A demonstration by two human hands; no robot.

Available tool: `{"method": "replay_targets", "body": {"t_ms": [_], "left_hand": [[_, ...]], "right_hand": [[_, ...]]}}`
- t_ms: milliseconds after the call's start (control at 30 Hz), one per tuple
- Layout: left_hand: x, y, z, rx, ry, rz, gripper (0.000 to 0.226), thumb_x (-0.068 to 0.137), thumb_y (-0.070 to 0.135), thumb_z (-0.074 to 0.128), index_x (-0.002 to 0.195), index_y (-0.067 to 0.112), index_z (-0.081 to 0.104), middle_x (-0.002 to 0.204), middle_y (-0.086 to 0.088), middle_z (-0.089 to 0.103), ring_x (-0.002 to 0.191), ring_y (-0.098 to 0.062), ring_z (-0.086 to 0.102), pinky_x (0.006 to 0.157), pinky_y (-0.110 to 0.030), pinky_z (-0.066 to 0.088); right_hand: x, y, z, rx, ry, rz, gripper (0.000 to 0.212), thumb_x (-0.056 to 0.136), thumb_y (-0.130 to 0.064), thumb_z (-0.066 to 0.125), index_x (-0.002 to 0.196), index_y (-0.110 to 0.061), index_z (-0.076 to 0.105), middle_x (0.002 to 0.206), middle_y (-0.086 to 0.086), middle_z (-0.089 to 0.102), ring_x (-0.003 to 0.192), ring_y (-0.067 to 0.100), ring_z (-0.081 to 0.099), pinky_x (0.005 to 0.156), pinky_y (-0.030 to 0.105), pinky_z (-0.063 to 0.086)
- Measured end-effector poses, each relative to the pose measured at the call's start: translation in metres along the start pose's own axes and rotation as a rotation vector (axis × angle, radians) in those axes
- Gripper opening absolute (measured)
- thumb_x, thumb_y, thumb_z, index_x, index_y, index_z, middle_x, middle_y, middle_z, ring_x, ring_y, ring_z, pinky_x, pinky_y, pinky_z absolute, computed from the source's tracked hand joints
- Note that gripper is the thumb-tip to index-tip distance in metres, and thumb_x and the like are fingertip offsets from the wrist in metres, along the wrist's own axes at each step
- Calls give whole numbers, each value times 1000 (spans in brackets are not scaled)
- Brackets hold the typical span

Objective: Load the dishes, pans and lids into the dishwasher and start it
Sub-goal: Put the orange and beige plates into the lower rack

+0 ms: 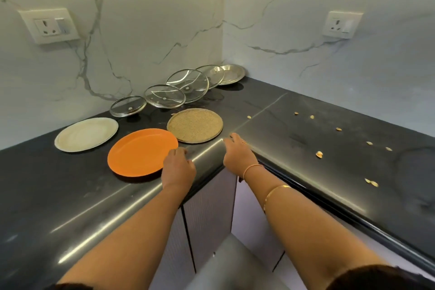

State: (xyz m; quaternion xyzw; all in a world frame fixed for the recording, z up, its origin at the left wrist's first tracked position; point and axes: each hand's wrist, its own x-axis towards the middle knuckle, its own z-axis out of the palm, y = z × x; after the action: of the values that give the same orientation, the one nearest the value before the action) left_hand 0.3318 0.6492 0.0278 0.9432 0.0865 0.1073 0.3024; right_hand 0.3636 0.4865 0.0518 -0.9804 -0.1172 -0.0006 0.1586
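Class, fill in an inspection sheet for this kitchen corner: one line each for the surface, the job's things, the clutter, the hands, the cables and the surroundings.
Surface: dark L-shaped countertop, glossy, bare at the near left.
Job's things: orange plate, cream plate, speckled brown plate; three glass lids and two steel plates propped in an overlapping row toward the corner.
Clutter: small yellowish scraps scattered on the right side.
Hands: left hand at the orange plate's edge; right hand beside the brown plate; neither holds anything.
Cables: nothing seen.
Surroundings: marble-look walls, two wall sockets, cabinet doors below.
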Motion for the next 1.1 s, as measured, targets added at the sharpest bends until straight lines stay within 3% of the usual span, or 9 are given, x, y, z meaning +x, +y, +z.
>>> {"method": "replay_targets", "body": {"t_ms": [100,200,333,400,533,733,833,1000,1100], "left_hand": [[41,-13,11,170,-102,-159,43,91,20,51,129,3,40,132,-15,44,122,-33,40,100,-41,37],[74,-20,18,269,-215,-323,60,94,33,49,142,7,24,152,-14,19,137,-41,20,109,-47,30],[98,-27,25,330,-346,-455,65,93,44,49,143,11,23,157,-12,-3,141,-46,5,111,-55,23],[101,-30,32,326,-373,-509,67,91,48,50,142,13,25,156,-10,7,139,-44,14,108,-59,26],[106,-33,42,388,-327,-533,61,92,48,48,138,13,27,142,-11,34,130,-42,32,100,-59,35],[107,-34,43,591,-340,-404,36,100,29,36,129,8,32,123,-15,49,109,-37,54,82,-43,47],[100,-31,50,753,-387,-301,30,98,13,36,126,4,38,124,-15,50,108,-32,56,83,-38,48],[87,-20,51,763,-397,-182,28,98,13,39,125,8,36,115,-16,59,106,-32,56,74,-35,43],[78,-17,48,755,-404,-161,29,98,12,39,126,9,34,112,-15,61,104,-32,56,69,-34,40]], "right_hand": [[57,9,14,81,-82,3,36,89,-4,40,125,0,45,133,20,35,120,37,42,101,38,37],[108,18,26,128,-171,1,45,92,-10,40,137,-7,37,137,23,30,121,40,40,102,40,36],[151,24,37,159,-298,41,54,97,-23,38,148,-25,20,150,26,11,133,42,29,109,41,28],[163,27,44,107,-337,55,54,98,-31,37,148,-30,19,151,25,9,135,43,23,110,45,25],[176,32,58,36,-231,99,39,98,-35,34,133,-18,41,140,26,30,127,40,31,102,45,33],[177,40,62,-67,-53,60,33,98,-37,38,117,-14,51,127,20,45,116,34,43,93,40,39],[177,45,60,-73,-45,119,31,96,-35,47,113,-11,57,125,19,47,114,33,46,93,38,42],[178,55,44,284,-74,413,41,93,-9,49,132,-4,37,132,24,43,120,37,47,94,39,44],[173,61,34,463,-147,564,51,90,-6,52,134,0,26,132,25,46,121,38,48,93,40,45]]}}
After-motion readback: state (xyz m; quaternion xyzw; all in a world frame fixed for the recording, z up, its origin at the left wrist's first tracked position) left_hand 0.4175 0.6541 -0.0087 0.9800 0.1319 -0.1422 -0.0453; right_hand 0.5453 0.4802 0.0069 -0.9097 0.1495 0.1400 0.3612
